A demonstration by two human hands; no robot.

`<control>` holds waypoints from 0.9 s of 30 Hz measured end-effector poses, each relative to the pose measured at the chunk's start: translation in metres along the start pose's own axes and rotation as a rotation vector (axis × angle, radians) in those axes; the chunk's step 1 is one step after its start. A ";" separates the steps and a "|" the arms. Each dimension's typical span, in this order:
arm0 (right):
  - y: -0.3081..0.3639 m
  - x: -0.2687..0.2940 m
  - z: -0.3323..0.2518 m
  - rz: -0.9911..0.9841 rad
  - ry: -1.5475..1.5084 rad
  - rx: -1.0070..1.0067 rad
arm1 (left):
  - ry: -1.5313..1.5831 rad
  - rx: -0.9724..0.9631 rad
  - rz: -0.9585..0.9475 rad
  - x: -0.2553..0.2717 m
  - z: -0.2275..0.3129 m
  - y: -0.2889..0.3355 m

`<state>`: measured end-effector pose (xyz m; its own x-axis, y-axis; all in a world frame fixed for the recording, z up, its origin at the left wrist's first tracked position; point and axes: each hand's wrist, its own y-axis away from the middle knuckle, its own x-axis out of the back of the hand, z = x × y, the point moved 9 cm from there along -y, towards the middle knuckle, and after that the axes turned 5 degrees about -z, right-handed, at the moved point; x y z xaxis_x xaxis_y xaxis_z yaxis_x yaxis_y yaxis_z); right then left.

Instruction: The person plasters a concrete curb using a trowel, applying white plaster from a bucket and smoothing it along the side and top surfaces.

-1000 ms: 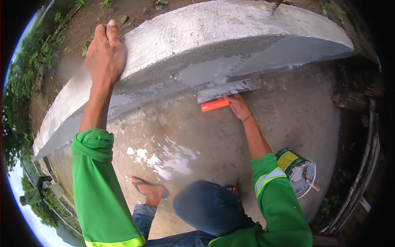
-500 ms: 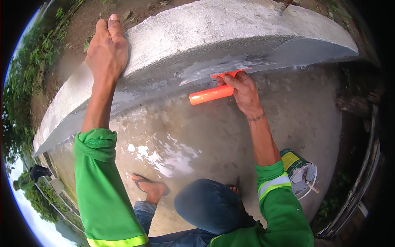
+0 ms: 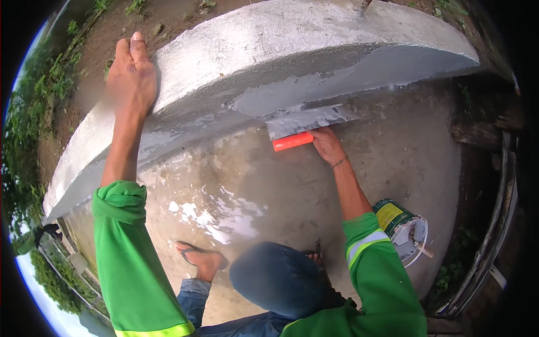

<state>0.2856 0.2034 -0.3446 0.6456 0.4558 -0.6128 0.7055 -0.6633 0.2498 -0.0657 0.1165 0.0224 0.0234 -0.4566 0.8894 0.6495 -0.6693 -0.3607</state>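
My right hand is closed around the orange handle of a plastering trowel. Its broad blade is tilted so that the face, smeared with wet grey-white putty, shows. The blade is just below the side of a low, curved concrete wall; a small gap or touch at its far edge is hard to tell. A smooth, damp-looking grey coat covers the right part of that side, while the left part is rougher and patchy. My left hand grips the wall's far top edge, fingers bent over it and partly hidden.
A green and yellow bucket with putty and a wooden-handled tool stands on the concrete floor at right. White splashes mark the floor near my sandalled foot. Soil and plants lie beyond the wall; wooden poles run along the right.
The trowel has come away from the wall's side and turned, so its putty-covered face now shows. More of the smooth coat is visible. My left hand keeps its hold on the wall.
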 end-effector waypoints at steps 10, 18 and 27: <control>-0.054 -0.017 -0.016 -0.011 0.193 -0.093 | -0.008 -0.024 0.031 0.002 0.008 0.002; -0.001 -0.141 -0.138 -0.063 0.273 -0.047 | -0.006 -0.079 0.058 0.000 -0.001 0.005; 0.027 -0.022 -0.038 -0.013 0.289 0.079 | -0.010 -0.016 0.024 0.000 0.004 0.002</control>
<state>0.3019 0.1986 -0.2959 0.7014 0.6068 -0.3739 0.6963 -0.6955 0.1773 -0.0612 0.1178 0.0226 0.0466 -0.4665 0.8833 0.6365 -0.6676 -0.3861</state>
